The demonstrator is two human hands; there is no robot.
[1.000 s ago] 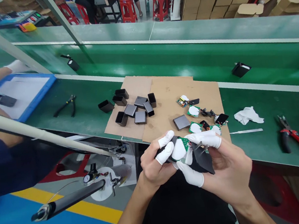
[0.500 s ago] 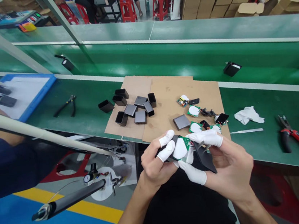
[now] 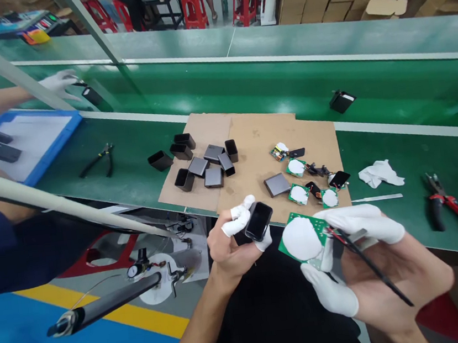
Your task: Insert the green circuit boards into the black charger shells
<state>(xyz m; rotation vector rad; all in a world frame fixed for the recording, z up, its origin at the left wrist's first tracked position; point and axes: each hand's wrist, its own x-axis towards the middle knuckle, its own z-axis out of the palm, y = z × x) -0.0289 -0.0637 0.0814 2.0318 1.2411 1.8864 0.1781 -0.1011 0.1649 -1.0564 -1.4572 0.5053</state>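
My left hand (image 3: 232,243), with white finger cots, is closed around a dark rectangular casing (image 3: 259,221) whose open end faces up. To its right my right hand (image 3: 374,265), also in finger cots, pinches a green circuit board (image 3: 286,244) with a round white pad on it. A thin black plate (image 3: 376,267), joined by wires to that board, lies across the right palm. Board and casing are apart. Beyond my hands, more circuit boards (image 3: 296,167) with white pads and several dark casings (image 3: 213,177) lie on a cardboard sheet (image 3: 248,158).
Red-handled pliers (image 3: 452,205), a white cloth (image 3: 381,174) and a flat metal strip (image 3: 378,198) lie at right. Black pliers (image 3: 98,161) and a blue-rimmed tray (image 3: 58,142) are at left. A co-worker's gloved hand (image 3: 60,82) reaches over the green belt (image 3: 202,91), which carries a black unit (image 3: 342,101).
My right hand has moved right and nearer with the circuit board, out of the casing in my left hand. The co-worker's hand has come to a unit on the belt; the belt's right unit shifted left.
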